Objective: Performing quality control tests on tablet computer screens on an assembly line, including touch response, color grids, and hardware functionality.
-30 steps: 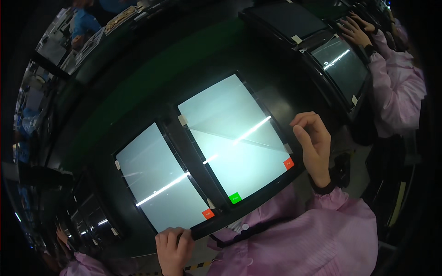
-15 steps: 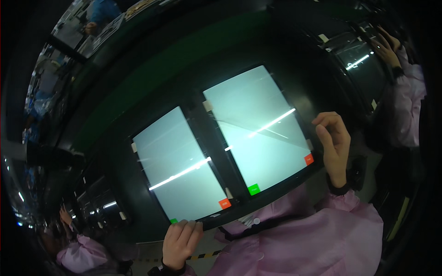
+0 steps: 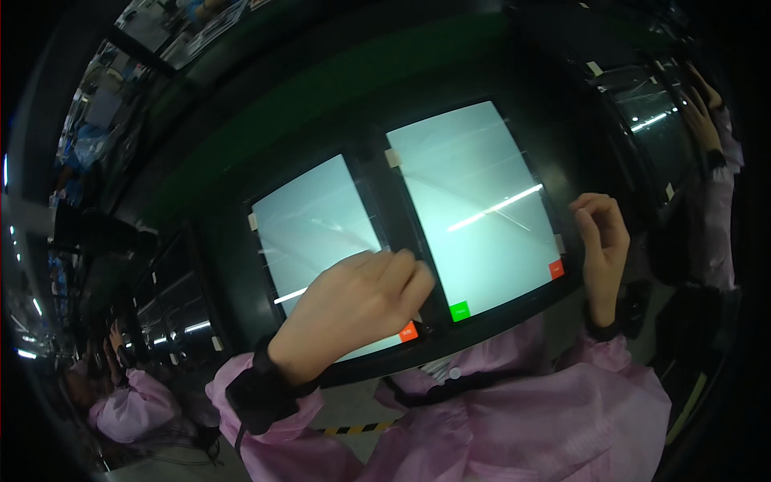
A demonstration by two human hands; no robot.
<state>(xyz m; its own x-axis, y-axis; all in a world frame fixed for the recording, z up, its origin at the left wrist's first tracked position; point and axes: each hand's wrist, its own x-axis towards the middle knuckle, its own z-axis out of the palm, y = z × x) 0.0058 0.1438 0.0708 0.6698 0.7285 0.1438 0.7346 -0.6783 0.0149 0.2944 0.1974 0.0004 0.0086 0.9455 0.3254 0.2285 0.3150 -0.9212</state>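
Two lit tablet-like panels lie side by side in dark frames: the left panel (image 3: 309, 205) and the right panel (image 3: 478, 193). My left hand (image 3: 353, 309) is over the lower right part of the left panel, fingers curled in and knuckles up; whatever its fingertips hold is hidden. It covers part of the screen beside a red square (image 3: 409, 331). My right hand (image 3: 604, 245) is just right of the right panel, fingers bent toward the thumb, with nothing distinguishable between them. Diagonal faint lines cross the right panel, above its green square (image 3: 459, 311) and red square (image 3: 556, 269).
Small pale tabs (image 3: 393, 157) sit at the panels' edges. Another dark panel (image 3: 646, 120) lies at the right, by a co-worker's hand (image 3: 700, 120). At the left, a person in a pink sleeve (image 3: 140, 410) sits by further dark panels (image 3: 181, 297). Yellow-black tape (image 3: 357, 429) marks the floor.
My left hand has moved up and right from the left panel's lower edge to over its lower right part. My right hand stays beside the right panel. The view has shifted slightly.
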